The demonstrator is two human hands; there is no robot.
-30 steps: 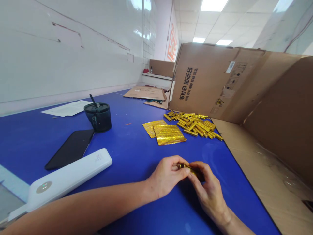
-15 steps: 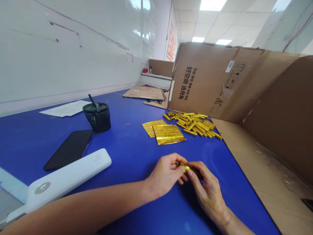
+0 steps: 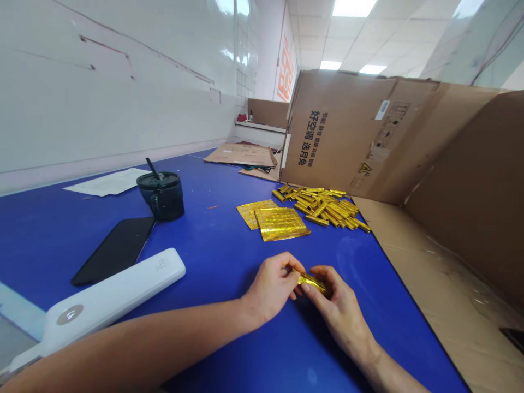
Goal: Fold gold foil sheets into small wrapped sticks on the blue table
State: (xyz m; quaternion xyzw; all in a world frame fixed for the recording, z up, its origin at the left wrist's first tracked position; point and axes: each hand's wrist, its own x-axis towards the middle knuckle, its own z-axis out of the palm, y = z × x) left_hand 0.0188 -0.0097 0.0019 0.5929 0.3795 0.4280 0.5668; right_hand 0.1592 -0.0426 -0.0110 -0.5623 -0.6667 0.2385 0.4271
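Between my two hands, just above the blue table (image 3: 221,273), is a shiny gold foil roll (image 3: 311,282). My left hand (image 3: 272,286) pinches its left end. The thumb and fingers of my right hand (image 3: 339,305) are closed around its right part, hiding some of it. Beyond my hands lie flat gold foil sheets (image 3: 282,224), one overlapping another. To their right is a loose heap of narrow gold foil rolls (image 3: 327,207).
A dark lidded mug (image 3: 161,196) with a straw, a black phone (image 3: 117,248) and a long white device (image 3: 114,289) occupy the left side. Papers (image 3: 110,183) lie near the wall. A large cardboard box (image 3: 339,131) borders the right; flattened cardboard (image 3: 241,155) lies at the back.
My fingers have shifted along the gold roll, and more of its shiny side shows. Both hands have moved slightly left. The sheets and heap lie as before.
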